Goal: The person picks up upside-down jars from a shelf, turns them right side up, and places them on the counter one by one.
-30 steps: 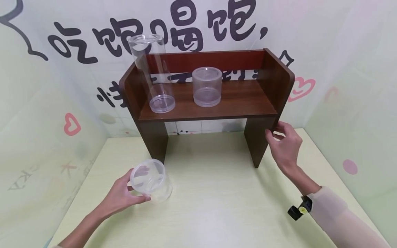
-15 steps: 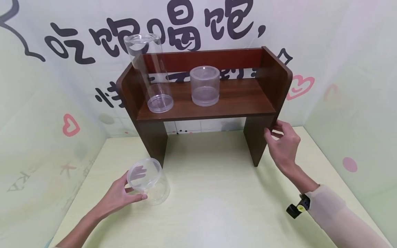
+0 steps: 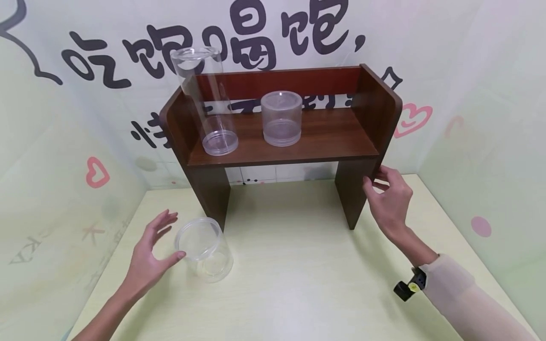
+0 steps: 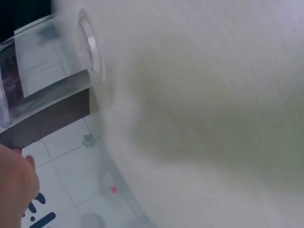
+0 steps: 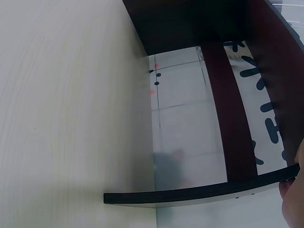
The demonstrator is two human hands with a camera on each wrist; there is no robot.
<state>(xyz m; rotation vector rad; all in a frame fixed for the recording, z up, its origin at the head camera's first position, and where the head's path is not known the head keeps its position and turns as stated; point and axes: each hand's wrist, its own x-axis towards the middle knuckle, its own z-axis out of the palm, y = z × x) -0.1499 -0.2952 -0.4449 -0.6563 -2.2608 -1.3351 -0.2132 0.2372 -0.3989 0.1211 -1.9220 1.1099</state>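
Item: short clear plastic round jar (image 3: 205, 250), upright on the pale green table (image 3: 298, 284), long axis vertical
Left hand (image 3: 149, 258): fingers spread, gripping nothing, just left of the jar, thumb tip at its wall
Right hand (image 3: 390, 201): curled fingers at the dark brown wooden shelf (image 3: 298, 142) leg, well apart from the jar
Nearer hand: left

Clear container (image 3: 204, 253) by left hand (image 3: 147, 258): transparent glossy plastic, smooth. Tall cylinder (image 3: 206, 102) same clear plastic; short lidded tub (image 3: 281, 118) frosted, semi-matt plastic. Shelf (image 3: 298, 137): dark wood-grain laminate, satin. Desk (image 3: 298, 284): pale yellow-green, matt, faint grain. Sleeve (image 3: 465, 298): beige cloth.
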